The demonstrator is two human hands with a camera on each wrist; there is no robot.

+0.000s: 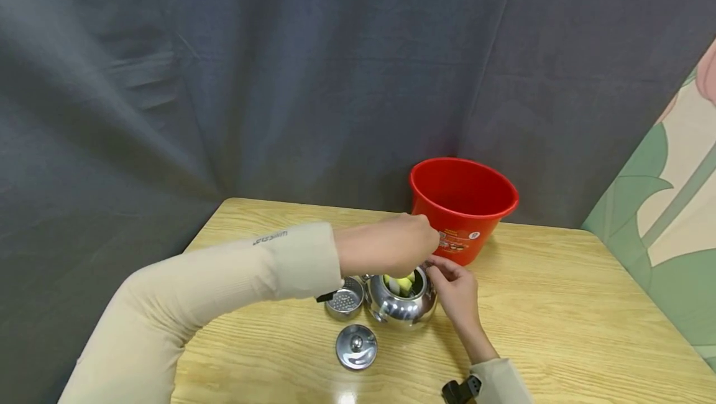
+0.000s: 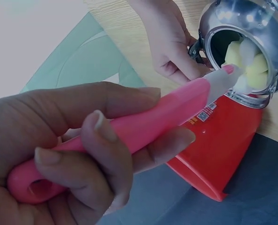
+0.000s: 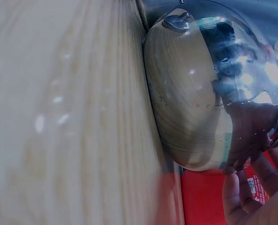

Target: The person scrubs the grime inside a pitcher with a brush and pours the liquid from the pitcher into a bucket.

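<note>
The left hand point(image 1: 391, 245) grips a sponge brush point(image 2: 162, 112), fingers and thumb wrapped about its glossy pink handle, which has a hanging hole through its rounded end. Towards the other end the handle gives way to a whitish neck with a small pink patch, then a soft, lobed head in pale yellow and white. That head sits in the open mouth of a steel pot point(image 1: 403, 312), which stands on the wooden table point(image 1: 559, 304). The pot is squat and round, its polished wall mirroring wood grain, dark shapes and bright highlights, with small specks like droplets scattered over it; its mouth has a raised metal rim, and a black fitting shows at the side. There the right hand point(image 1: 458, 295) holds the pot, fingers bent, fingertips against the wall. Just beside the pot sits a perforated metal strainer point(image 1: 344, 299), partly under the left sleeve; nearer the wearer lies a shiny round lid point(image 1: 356, 346) with a central knob. A red bucket point(image 1: 483, 227) stands behind.
</note>
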